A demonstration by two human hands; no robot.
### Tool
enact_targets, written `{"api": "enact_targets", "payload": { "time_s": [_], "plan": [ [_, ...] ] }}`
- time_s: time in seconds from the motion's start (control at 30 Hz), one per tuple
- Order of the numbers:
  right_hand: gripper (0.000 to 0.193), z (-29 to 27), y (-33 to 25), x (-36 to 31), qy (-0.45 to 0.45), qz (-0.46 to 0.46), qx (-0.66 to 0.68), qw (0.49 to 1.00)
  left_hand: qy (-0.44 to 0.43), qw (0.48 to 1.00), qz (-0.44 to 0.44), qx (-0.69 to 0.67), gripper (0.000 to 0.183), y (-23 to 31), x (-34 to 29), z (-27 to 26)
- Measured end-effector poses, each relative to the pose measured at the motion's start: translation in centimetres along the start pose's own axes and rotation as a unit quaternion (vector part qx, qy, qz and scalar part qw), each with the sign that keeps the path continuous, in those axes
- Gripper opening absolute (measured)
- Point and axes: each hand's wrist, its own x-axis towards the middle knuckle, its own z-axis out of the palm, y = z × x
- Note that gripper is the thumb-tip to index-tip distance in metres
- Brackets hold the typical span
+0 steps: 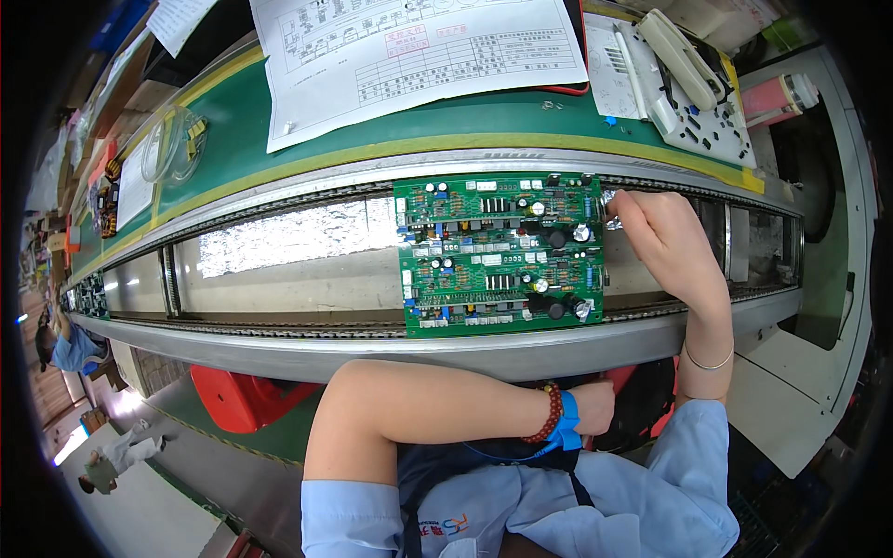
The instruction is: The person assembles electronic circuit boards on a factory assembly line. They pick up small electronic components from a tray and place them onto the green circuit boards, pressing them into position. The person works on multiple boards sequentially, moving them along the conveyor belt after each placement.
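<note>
A green circuit board panel (502, 253) with two matching halves lies across the rails of a conveyor, crowded with capacitors, connectors and other parts. Just beyond its right edge is my right hand (665, 237), its fingers curled together in a pinch. Whatever sits between those fingertips is too small or hidden to make out. My left forearm crosses in front of my body below the conveyor. At its end my left hand (595, 406) rests near my lap, apart from the board, with its fingers mostly hidden. A blue strap and a beaded bracelet circle that wrist.
Behind the conveyor (279, 330), a green bench (456, 121) carries printed sheets (419, 56), a clear plastic tub (177, 144), and a white tray (712, 130) of small black parts. A red stool (246, 400) stands below. Another person (74, 346) sits far left.
</note>
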Motion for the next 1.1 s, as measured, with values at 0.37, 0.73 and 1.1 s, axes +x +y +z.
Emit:
{"api": "enact_targets", "payload": {
  "time_s": [0.37, 0.73, 1.1],
  "plan": [
    [0.031, 0.0, -0.1, 0.0, -0.004, 0.008, -0.006, 1.0, -0.021, 0.999, 0.013, -0.024, 0.011, -0.2, 0.2, 0.0],
    [0.031, 0.0, -0.1, 0.0, -0.008, 0.005, 0.007, 1.0, 0.018, 1.0, 0.002, -0.023, 0.012, 0.2, 0.8, 2.0],
    [0.029, -0.1, 0.0, -0.2, 0.018, 0.019, -0.003, 1.0, -0.04, 0.998, 0.0, -0.047, 0.014, 0.0, 0.6, 0.6]
  ]
}}
